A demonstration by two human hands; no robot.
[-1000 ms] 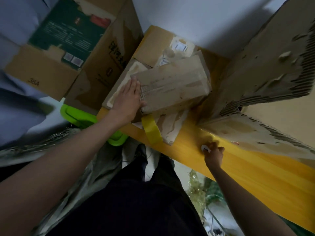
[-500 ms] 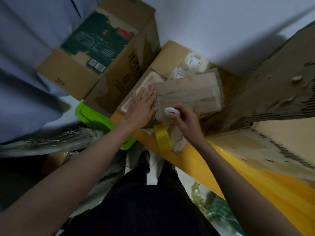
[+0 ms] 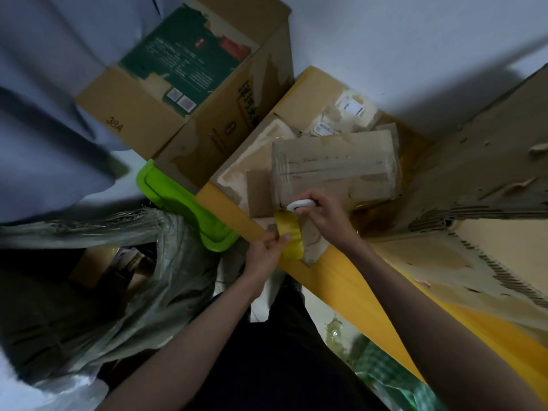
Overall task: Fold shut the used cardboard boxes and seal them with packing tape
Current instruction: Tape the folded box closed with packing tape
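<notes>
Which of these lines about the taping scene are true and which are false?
1. The left hand pinches the yellow tape strip. True.
2. The right hand holds a white cutter. True.
3. The small box being taped lies on the floor. False: it rests on the yellow table.
4. The green tray sits on top of the small box. False: it sticks out below the table's left edge, under the big box marked 38A.
5. The tape strip hangs over the table's near edge. True.
</notes>
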